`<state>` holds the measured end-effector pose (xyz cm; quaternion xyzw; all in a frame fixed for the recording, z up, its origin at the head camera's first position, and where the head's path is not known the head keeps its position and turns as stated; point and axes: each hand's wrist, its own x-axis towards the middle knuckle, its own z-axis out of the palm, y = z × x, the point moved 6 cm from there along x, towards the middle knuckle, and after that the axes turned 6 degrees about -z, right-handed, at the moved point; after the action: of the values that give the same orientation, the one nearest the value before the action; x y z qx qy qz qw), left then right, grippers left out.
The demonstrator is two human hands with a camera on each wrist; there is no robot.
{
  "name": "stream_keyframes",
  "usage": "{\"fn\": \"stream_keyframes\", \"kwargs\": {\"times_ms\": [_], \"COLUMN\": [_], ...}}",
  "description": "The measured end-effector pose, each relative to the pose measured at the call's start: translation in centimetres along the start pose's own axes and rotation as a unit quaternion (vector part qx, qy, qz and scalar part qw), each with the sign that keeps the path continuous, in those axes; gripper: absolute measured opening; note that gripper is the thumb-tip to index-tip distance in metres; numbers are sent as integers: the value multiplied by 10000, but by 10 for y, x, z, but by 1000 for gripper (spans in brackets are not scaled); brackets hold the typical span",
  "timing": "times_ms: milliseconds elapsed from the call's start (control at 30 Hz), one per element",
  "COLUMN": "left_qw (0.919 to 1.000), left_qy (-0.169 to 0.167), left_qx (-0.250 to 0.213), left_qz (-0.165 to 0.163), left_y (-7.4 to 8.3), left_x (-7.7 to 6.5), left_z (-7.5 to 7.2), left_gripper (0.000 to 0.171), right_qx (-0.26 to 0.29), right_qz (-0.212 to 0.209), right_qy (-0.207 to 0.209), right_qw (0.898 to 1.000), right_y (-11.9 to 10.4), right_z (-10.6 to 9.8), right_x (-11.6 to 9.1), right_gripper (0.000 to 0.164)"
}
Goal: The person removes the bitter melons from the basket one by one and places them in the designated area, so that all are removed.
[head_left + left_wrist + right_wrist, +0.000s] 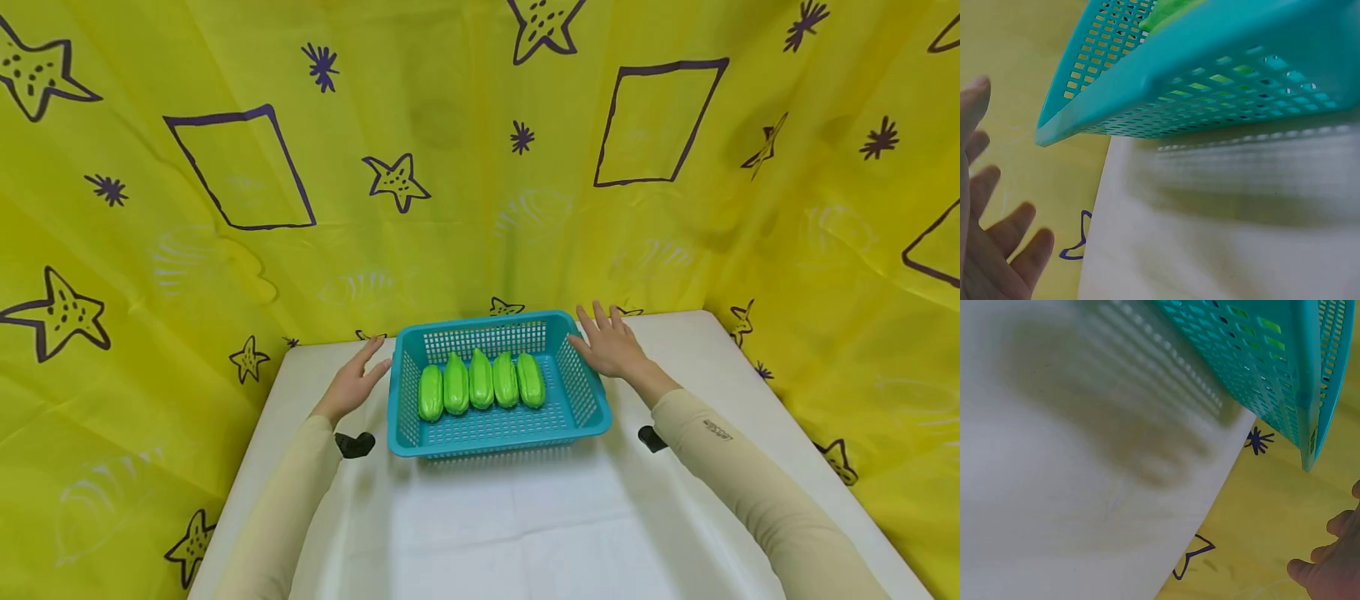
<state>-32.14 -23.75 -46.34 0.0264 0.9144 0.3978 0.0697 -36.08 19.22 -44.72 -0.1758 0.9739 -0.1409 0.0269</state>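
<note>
A teal plastic basket (pixel 498 435) with perforated sides sits toward the far side of the white table. Inside it, several bright green, ridged, elongated vegetable-like pieces (pixel 481 380) lie side by side, nearer its left end. My left hand (pixel 354 385) is beside the basket's left end, fingers extended; the left wrist view shows a gap between those fingers (pixel 1013 228) and the basket wall (pixel 1141 81). At the opposite end, my right hand (pixel 611 346) has its fingers spread by the far right corner of the rim. Neither hand grips anything.
The white table (pixel 510 533) extends toward me. Dark patches (pixel 355 445) show on it beside each forearm. A yellow curtain (pixel 465 250) printed with stars and frames hangs behind the table and along both sides, close to its edges.
</note>
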Motion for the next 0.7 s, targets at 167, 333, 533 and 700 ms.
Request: {"fn": "stream_keyframes", "kwargs": {"times_ms": [167, 333, 533, 700], "left_qw": [9976, 9902, 9849, 9854], "left_qy": [-136, -441, -640, -655], "left_qx": [-661, -1295, -1522, -1458], "left_qz": [180, 269, 516, 581], "left_y": [-1, -9, -14, -17], "left_x": [-5, -8, -14, -16], "left_z": [4, 11, 17, 21], "left_gripper": [57, 52, 43, 41], "right_qx": [113, 142, 199, 176], "right_qz": [-60, -58, -103, -182], "right_qy": [30, 40, -29, 0], "right_qw": [9999, 9999, 9997, 9997], "right_y": [-1, -1, -4, -6], "right_z": [2, 5, 8, 11], "right_x": [-1, -2, -2, -2], "right_gripper": [69, 69, 68, 68]}}
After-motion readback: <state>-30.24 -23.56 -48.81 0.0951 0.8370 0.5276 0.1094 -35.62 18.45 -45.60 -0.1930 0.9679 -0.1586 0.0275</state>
